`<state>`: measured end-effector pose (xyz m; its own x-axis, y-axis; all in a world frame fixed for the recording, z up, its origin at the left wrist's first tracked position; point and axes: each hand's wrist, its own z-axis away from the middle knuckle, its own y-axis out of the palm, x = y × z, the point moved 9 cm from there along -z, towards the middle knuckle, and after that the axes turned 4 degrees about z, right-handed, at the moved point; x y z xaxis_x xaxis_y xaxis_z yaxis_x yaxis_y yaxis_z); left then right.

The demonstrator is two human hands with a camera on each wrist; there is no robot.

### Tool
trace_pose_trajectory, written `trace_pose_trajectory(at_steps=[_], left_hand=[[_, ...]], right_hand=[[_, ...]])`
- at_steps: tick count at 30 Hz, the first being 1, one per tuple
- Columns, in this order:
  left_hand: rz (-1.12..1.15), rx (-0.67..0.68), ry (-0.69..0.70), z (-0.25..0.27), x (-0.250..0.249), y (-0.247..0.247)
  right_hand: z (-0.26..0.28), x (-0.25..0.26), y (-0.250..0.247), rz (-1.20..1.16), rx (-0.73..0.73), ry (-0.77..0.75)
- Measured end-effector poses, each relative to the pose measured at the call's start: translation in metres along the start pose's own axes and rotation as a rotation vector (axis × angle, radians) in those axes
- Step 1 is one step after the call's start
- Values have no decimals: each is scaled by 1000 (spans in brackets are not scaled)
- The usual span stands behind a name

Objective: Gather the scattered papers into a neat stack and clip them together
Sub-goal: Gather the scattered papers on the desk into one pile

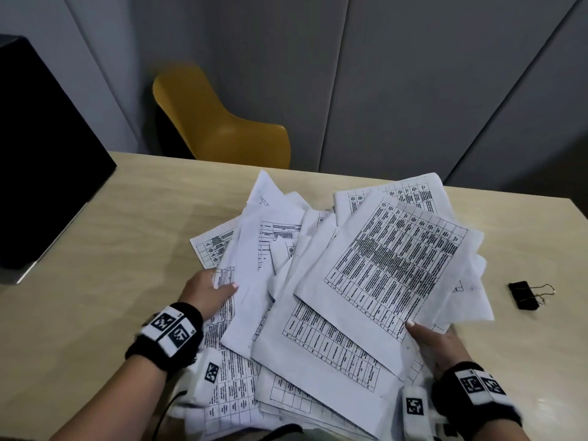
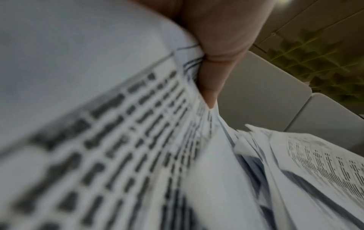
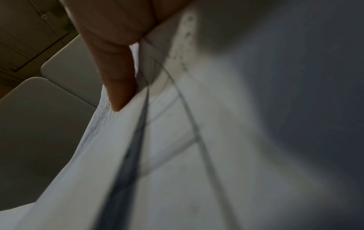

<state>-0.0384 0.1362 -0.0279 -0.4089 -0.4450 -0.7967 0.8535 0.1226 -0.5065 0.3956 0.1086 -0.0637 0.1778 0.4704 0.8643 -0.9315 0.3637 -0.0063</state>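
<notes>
A messy pile of white printed papers point(image 1: 343, 281) with tables fans out over the middle of the wooden table point(image 1: 111, 249). My left hand point(image 1: 206, 294) grips the pile's left side, thumb on top. My right hand point(image 1: 436, 342) grips the lower right edge, thumb on the top sheet. In the left wrist view a thumb point(image 2: 214, 65) presses on the printed papers point(image 2: 138, 140). In the right wrist view a thumb point(image 3: 118, 74) lies on the sheets point(image 3: 177, 140). A black binder clip point(image 1: 525, 296) with wire handles lies on the table to the right of the pile.
A yellow chair point(image 1: 219, 122) stands behind the table's far edge. A black box-like object point(image 1: 44, 160) sits at the far left of the table. Grey wall panels rise behind. Bare tabletop shows left of the pile.
</notes>
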Motion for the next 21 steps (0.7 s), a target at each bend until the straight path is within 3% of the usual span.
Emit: trace_pose_trajectory(at_steps=[6,11,17,21], left_hand=[[72,-97,26,9,5,-40],[102,-218,52,19,-3,-71],[0,-112,-93,13,36,-51],[-35,-98,-206,12,65,-37]], right_hand=[[-61,-59,-33,40,-14,53],[-10,-10,-4,24,-19,47],[-26,-32,-11,97,-26,65],[-13,-20,-3,203,18,111]])
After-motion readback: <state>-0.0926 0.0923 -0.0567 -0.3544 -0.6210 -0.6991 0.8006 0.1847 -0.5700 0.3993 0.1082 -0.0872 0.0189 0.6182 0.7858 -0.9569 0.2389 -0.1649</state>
